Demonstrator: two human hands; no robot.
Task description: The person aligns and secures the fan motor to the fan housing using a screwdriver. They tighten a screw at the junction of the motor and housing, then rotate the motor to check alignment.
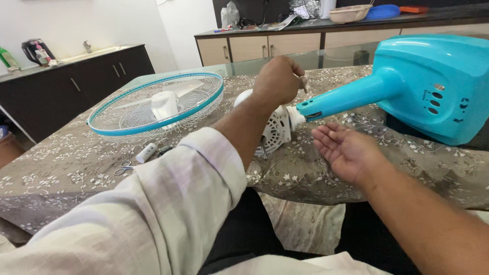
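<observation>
**Fan on its side, left hand closed above the neck joint**

Sleeve of the left arm fills the near foreground, pale cloth. I see the left hand (277, 80) raised over the white motor housing (272, 127), its grip closed tight around something small; a pale bit sticks out by the fingers, I cannot tell what it is. Right hand (345, 150) lies palm up on the surface (66, 168), grip open and empty, just below the blue neck (351, 95) of the fan. Blue fan base (438, 84) sits to the right of both hands; the neck's long axis runs from the base down-left to the motor housing. The joint where neck meets motor lies just under and right of the left hand, above the right hand's fingertips. Left hand looks nearer to it. Fan guard (158, 104) with blades lies flat further left; scissors (124, 167) and a white cylinder (146, 152) rest near it.
</observation>
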